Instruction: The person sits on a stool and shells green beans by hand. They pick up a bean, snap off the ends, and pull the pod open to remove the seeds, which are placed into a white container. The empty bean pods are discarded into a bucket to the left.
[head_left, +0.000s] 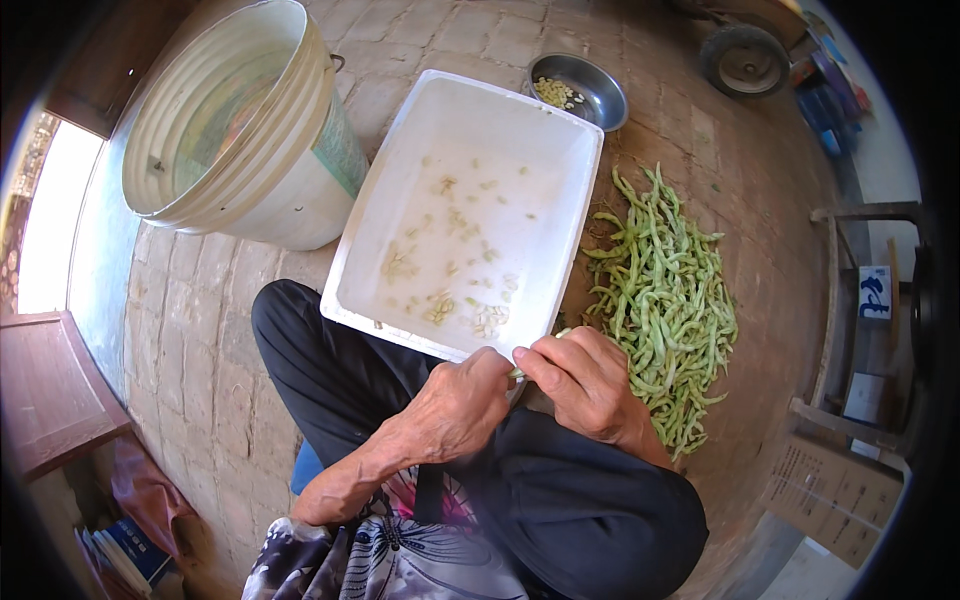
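Close together at the near right corner of a white foam box (352, 247), my left hand (469, 401) and my right hand (581, 379) both grip a green bean pod (517, 372), mostly hidden by the fingers. Shelled beans (489, 320) lie in the box, thickest along its near side, in what looks like cloudy water. Right of the box, a large heap of green bean pods (664, 292) rests on the brick floor. A steel bowl (604, 94) beyond the box's far right corner holds some pale beans (553, 93).
A tall white plastic bucket (300, 195) stands left of the box. My bent knees flank the box's near edge. At far right are a metal frame (829, 300) and a cardboard carton (832, 495); a small wheel (745, 61) stands at the upper right. A wooden panel (60, 382) is at left.
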